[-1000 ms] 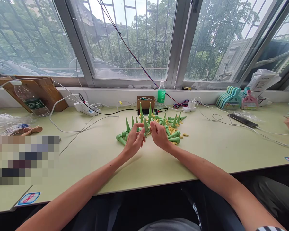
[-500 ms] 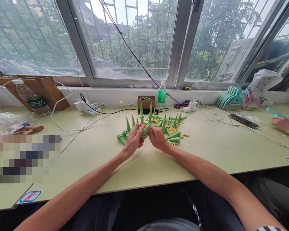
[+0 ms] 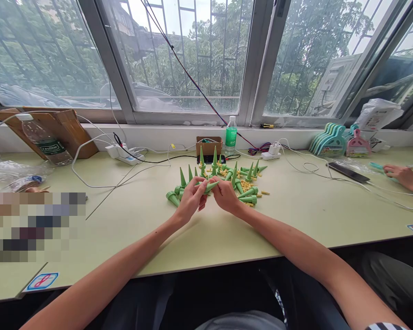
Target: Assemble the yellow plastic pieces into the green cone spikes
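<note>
1. Above the counter [image 3: 206,247], my left grip [image 3: 192,197] is clamped on a green spike [image 3: 211,187], tip toward my right grip [image 3: 225,192].
2. I judge I'm handling this one spike; next calls for a steady hold.
3. My right grip's far side is hidden; whether it holds anything, I cannot tell.

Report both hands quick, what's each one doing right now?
Left hand: closed, holding a green cone tilted on its side.
Right hand: fingers curled by the cone's tip; whether it grips anything cannot be told.
</note>
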`<state>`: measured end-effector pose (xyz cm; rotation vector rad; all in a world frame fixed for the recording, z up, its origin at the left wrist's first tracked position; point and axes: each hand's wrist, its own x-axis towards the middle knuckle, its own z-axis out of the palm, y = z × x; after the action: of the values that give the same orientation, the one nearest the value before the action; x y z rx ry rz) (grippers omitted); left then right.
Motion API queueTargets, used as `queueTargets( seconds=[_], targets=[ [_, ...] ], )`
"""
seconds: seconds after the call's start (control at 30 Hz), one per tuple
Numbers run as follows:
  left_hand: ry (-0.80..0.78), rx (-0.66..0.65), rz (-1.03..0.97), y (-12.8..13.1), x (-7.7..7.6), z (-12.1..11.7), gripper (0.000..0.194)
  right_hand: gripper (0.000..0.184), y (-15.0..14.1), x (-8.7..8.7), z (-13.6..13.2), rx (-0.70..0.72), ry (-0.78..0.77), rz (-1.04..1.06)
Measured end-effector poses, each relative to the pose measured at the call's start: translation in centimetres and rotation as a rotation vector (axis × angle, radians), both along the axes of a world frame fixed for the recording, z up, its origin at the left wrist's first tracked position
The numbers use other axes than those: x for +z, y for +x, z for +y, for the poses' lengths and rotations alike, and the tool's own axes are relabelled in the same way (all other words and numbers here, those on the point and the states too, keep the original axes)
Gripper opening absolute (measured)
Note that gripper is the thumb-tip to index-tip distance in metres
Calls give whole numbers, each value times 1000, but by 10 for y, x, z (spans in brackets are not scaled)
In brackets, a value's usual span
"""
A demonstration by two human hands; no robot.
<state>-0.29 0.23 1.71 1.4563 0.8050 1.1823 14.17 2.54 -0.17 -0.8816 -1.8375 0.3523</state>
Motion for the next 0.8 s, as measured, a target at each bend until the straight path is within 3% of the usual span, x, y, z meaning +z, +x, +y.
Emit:
queueTargets(
  seconds=[0.37, 0.8],
  targets=[
    [46, 52, 21, 1, 1, -1, 32, 35, 4, 2, 1, 52, 20, -38],
    [138, 107, 51, 1, -3, 1, 34, 35, 3, 1, 3, -2, 13, -76]
  ],
)
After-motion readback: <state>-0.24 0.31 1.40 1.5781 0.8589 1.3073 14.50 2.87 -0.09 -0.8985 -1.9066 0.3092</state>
